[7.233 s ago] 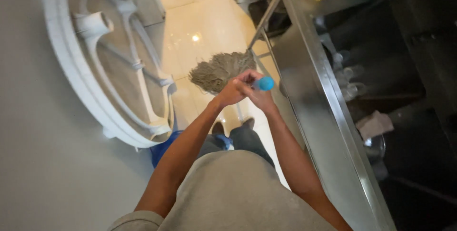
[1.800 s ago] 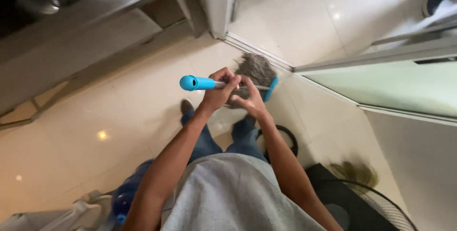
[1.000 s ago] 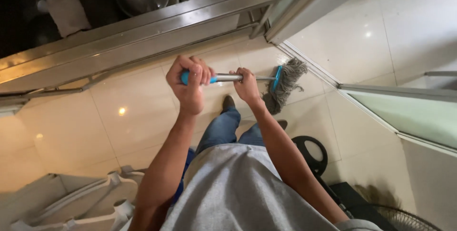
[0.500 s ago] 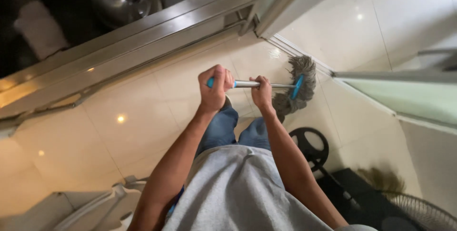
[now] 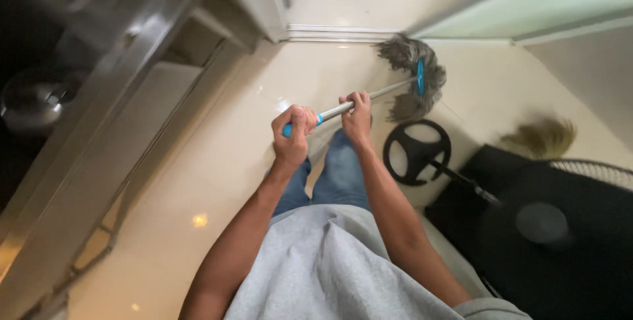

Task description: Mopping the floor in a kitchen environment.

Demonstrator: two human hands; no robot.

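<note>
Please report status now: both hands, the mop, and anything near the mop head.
Left hand shut on blue grip of mop. Right hand shut on metal shaft. Mop head on tile floor near door track. Black fan base close beside it.

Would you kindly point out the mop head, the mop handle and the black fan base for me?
mop head [image 5: 410,79], head view, on the grey strands.
mop handle [image 5: 389,89], head view, on the bare metal shaft.
black fan base [image 5: 417,152], head view, on its round hub.

Hidden and cut off
Left hand covers the mop handle's blue end; the fan leaves the frame lower right.
</note>
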